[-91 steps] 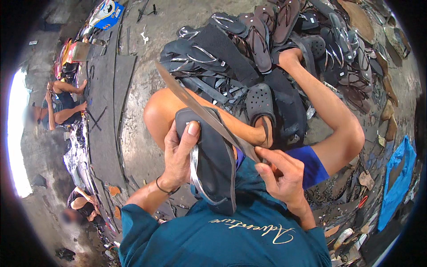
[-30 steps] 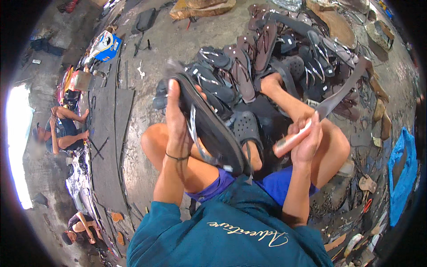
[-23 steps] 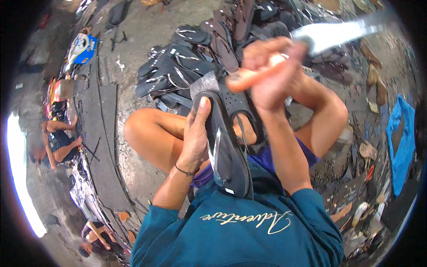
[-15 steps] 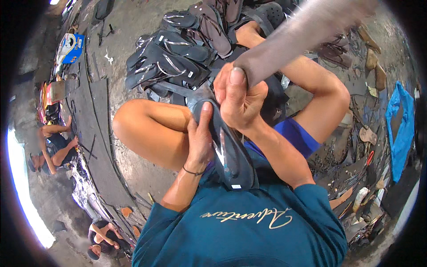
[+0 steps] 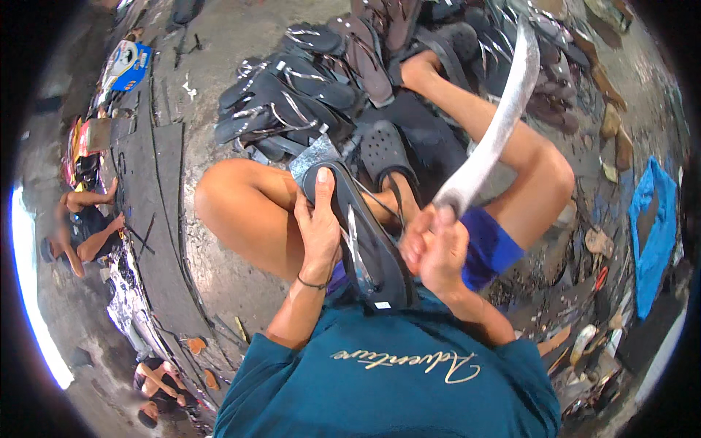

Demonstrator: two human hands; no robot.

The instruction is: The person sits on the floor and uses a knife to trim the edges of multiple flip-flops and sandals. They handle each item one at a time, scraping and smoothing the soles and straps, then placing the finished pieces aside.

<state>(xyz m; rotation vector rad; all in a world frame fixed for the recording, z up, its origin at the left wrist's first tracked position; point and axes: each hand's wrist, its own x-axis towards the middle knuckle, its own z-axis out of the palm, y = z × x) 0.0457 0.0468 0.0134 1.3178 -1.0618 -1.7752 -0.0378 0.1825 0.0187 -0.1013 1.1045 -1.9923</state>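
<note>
My left hand point(image 5: 319, 230) is closed round the toe end of a black flip-flop point(image 5: 371, 259) with a shiny silver strap, its thumb on the sole. The heel, with a small white sticker, points towards my shirt. Beneath the toe a flat grey piece point(image 5: 312, 156) sticks out; its material is unclear. My right hand point(image 5: 437, 252) grips the lower end of a long curved knife point(image 5: 504, 120), its blade rising to the upper right. That hand is beside the flip-flop, and the knife is apart from it.
Finished-looking flip-flops point(image 5: 292, 102) lie heaped beyond my left knee. A black clog point(image 5: 385, 150) covers my foot between the legs. Scraps, a blue cloth point(image 5: 652, 237) and red-handled scissors point(image 5: 601, 278) lie at the right. Two people sit at the far left, near dark sheets point(image 5: 157, 219).
My right hand has come down and to the right from the toe of the flip-flop, bringing the knife with it. The flip-flop's toe has swung slightly left, and the grey piece shows more.
</note>
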